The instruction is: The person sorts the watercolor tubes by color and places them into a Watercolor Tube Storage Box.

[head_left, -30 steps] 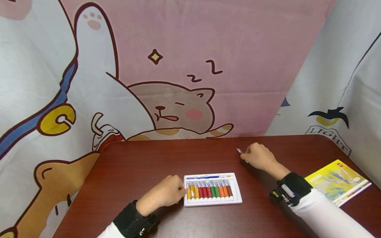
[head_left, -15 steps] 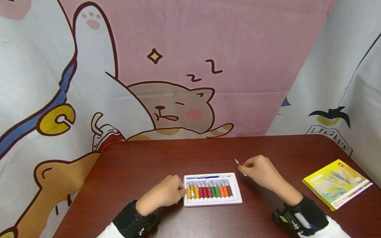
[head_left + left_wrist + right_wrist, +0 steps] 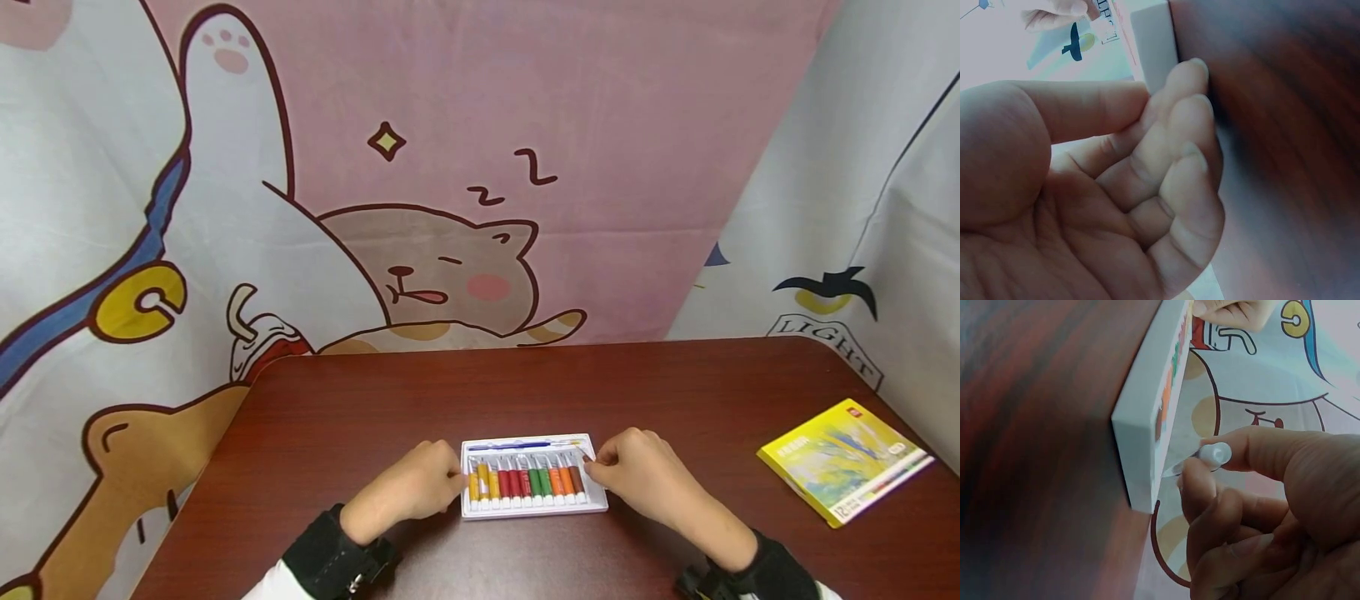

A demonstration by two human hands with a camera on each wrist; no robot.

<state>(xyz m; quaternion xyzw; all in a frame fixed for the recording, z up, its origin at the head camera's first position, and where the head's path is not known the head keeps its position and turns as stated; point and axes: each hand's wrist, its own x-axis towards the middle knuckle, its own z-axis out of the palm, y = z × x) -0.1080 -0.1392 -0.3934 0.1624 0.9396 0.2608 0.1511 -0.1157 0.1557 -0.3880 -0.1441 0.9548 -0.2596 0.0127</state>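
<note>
A shallow white tray (image 3: 534,516) on the table holds a row of paint tubes (image 3: 515,483) in yellow, red, green, orange and brown, white caps toward me. Along its far side lies a blue-handled paintbrush (image 3: 510,447). My left hand (image 3: 415,483) pinches the tray's left edge between thumb and curled fingers. Over the tray's right end, my right hand (image 3: 637,471) pinches a paint tube by its cap end. In the right wrist view this tube's white cap (image 3: 1216,455) shows between thumb and index finger, its flat tail pointing at the tray. The fingers cover most of its body.
A yellow box (image 3: 847,462) with a painted cover lies at the right of the dark red wooden table (image 3: 405,392). Behind the table hangs a cartoon-printed cloth (image 3: 600,167).
My right hand has come from the far right of the tray toward me and leftward, bringing the paint tube over the tray's right end. The left hand has stayed at the tray's edge.
</note>
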